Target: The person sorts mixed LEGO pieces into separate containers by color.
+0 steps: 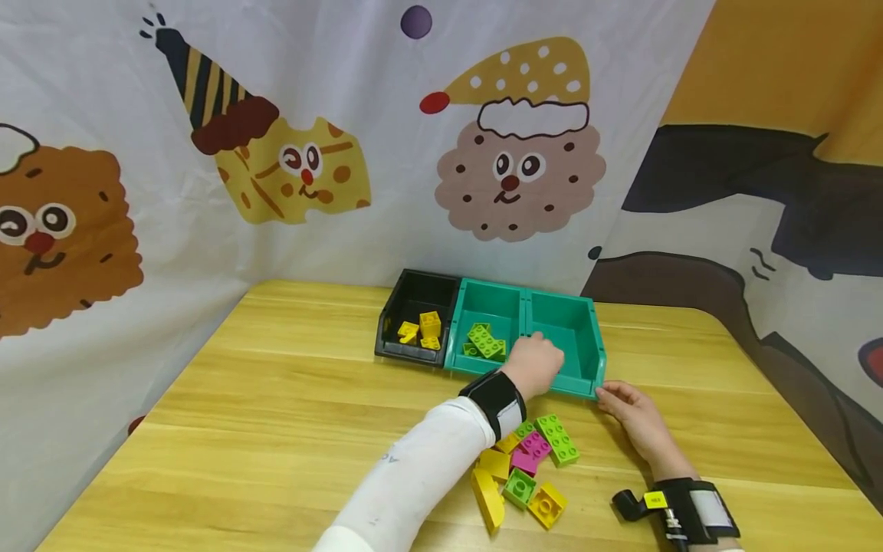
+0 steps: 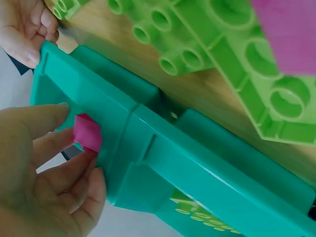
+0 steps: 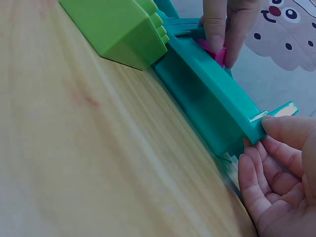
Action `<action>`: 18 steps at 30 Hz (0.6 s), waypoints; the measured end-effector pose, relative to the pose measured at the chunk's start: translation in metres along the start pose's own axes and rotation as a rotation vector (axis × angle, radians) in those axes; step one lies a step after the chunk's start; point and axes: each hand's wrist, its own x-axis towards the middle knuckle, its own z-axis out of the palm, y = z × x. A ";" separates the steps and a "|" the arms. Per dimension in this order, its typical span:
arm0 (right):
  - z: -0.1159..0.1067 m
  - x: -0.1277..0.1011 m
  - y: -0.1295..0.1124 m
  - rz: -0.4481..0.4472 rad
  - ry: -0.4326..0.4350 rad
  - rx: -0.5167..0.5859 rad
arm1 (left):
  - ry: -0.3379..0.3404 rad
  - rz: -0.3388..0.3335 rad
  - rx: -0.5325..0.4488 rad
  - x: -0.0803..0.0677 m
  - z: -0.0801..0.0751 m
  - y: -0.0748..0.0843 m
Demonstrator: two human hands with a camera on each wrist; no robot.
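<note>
Left hand pinches pink brick over seemingly empty teal bin.

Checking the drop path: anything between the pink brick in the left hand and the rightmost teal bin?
Nothing visible. The left hand pinches the pink brick right over the front wall of the rightmost teal bin, whose visible interior looks bare. The right hand only touches the bin's front right corner, outside the opening.

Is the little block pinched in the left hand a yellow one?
No, the left hand pinches a pink block just over the rim of the right-hand teal bin, as the left wrist view shows.
</note>
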 end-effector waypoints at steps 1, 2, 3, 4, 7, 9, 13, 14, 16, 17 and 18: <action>0.000 0.000 0.000 0.000 0.002 0.005 | -0.014 0.005 0.004 0.000 0.001 0.001; 0.001 0.000 0.000 0.001 0.003 0.009 | -0.025 0.009 0.004 -0.001 0.001 0.002; 0.001 0.000 0.000 0.000 0.004 0.011 | -0.040 0.012 0.001 -0.001 0.002 0.003; 0.001 0.000 0.000 0.000 0.007 0.014 | -0.058 0.018 -0.006 -0.002 0.003 0.004; 0.001 0.000 0.000 0.007 0.008 0.016 | -0.138 0.031 -0.043 -0.004 0.004 0.006; 0.001 -0.001 -0.001 0.010 0.007 0.015 | -0.186 0.034 -0.078 -0.007 0.004 0.007; 0.002 -0.001 -0.001 0.012 0.005 0.019 | -0.184 0.045 -0.125 -0.011 0.002 0.005; 0.002 -0.001 -0.001 0.010 0.005 0.020 | -0.173 0.050 -0.133 -0.011 0.000 0.004; 0.002 0.000 -0.001 0.006 0.005 0.021 | -0.154 0.064 -0.146 -0.014 -0.004 0.002; 0.002 0.000 -0.001 0.003 0.003 0.018 | -0.149 0.072 -0.153 -0.015 -0.006 0.001; 0.002 0.000 -0.001 0.001 0.002 0.018 | -0.149 0.078 -0.162 -0.016 -0.009 0.000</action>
